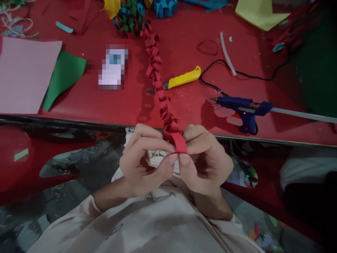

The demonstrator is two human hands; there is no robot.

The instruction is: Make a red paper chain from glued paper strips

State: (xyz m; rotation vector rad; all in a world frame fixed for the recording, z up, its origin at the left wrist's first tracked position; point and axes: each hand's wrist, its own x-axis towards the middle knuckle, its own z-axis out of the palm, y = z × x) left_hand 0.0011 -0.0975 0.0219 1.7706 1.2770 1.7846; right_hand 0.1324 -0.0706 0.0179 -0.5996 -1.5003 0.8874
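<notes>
A chain of red paper loops (158,83) runs from the back of the red table down to my hands at its front edge. My left hand (147,158) pinches the lower end of the last loop between thumb and fingers. Close against it, my right hand (205,158) pinches the same red loop, the two thumbs side by side below it. Under the chain's middle lies a yellow cutter (184,78), its blade partly out. A blue glue gun (244,109) with a lit orange light and a clear stick rests to the right.
Pink paper (28,75) and green paper (63,79) lie at the left, beside a blurred phone-like object (113,68). A black cord (252,76) trails to the right. Blue and green paper chains (129,17) and yellow paper (259,14) sit at the back.
</notes>
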